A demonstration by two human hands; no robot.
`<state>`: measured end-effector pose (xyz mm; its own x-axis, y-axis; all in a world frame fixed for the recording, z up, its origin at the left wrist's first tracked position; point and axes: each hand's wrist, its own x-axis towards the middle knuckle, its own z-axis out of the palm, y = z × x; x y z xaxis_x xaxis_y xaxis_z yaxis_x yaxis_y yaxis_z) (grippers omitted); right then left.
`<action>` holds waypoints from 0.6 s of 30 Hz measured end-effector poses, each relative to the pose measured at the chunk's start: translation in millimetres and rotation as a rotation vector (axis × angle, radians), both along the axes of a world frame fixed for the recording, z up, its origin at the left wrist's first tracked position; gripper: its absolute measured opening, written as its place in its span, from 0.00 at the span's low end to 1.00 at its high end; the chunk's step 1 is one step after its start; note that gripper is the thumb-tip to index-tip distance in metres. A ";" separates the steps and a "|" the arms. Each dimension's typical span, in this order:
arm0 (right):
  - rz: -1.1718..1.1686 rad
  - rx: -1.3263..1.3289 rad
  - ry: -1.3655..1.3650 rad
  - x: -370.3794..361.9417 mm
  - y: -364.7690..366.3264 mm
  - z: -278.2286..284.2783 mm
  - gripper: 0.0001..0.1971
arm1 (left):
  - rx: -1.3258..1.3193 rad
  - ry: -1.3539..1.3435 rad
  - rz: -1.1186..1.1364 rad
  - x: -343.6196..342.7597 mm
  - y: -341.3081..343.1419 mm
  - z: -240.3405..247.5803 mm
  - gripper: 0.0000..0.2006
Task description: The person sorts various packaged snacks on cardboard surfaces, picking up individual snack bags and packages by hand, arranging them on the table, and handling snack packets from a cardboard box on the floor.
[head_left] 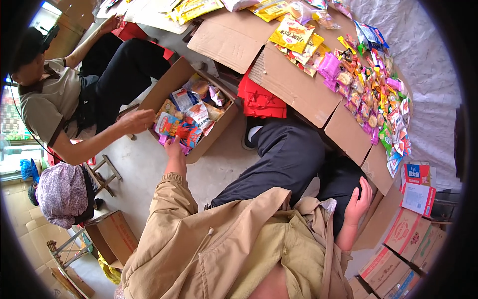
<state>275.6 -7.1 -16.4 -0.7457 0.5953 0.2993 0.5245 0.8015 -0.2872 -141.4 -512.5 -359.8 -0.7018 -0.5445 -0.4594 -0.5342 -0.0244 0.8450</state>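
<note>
Left hand — at snack packets in cardboard box; grip cannot be told. Right hand — empty, fingers extended. Advised: packets flat, none jutting.

Printed characters mark a yellow packet on the cardboard-covered desk, a red-and-white carton beyond its right end, and brown boxes nearby.

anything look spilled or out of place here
Nothing looks clearly spilled or damaged. The untidiest spot is the heap of small snack packets on the cardboard, mixed in colour and lying every which way. The bags in the box by the left hand also lie jumbled.
</note>
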 end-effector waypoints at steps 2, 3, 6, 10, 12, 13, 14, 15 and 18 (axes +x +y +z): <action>-0.011 0.009 -0.014 3.5 0.3 -1.0 0.16 | 0.153 0.150 -0.069 -0.1 1.1 5.2 0.13; -0.010 0.008 -0.014 4.5 0.8 -1.3 0.16 | 0.306 0.301 -0.137 -0.2 1.1 8.0 0.12; -0.008 -0.014 0.013 5.7 1.8 0.2 0.15 | 0.349 0.339 -0.053 -8.6 -1.3 11.4 0.07; -0.024 0.008 0.003 6.0 -0.4 1.4 0.14 | 0.321 0.121 -0.079 -8.1 24.1 44.1 0.05; -0.023 0.010 0.008 5.2 -0.4 1.8 0.13 | 0.304 0.054 -0.176 -6.4 26.0 46.4 0.10; -0.020 0.002 0.011 5.1 0.0 2.0 0.13 | 0.303 0.057 -0.179 -6.4 23.1 44.0 0.10; -0.014 -0.005 0.016 4.9 0.5 1.7 0.13 | 0.241 0.012 -0.235 -7.8 17.7 38.7 0.08; -0.014 -0.005 0.021 5.3 0.6 1.6 0.13 | 0.179 -0.033 -0.289 -8.7 12.7 33.3 0.07; -0.012 0.004 0.019 9.1 1.9 0.8 0.12 | 0.269 0.137 -0.153 -7.2 21.1 42.6 0.05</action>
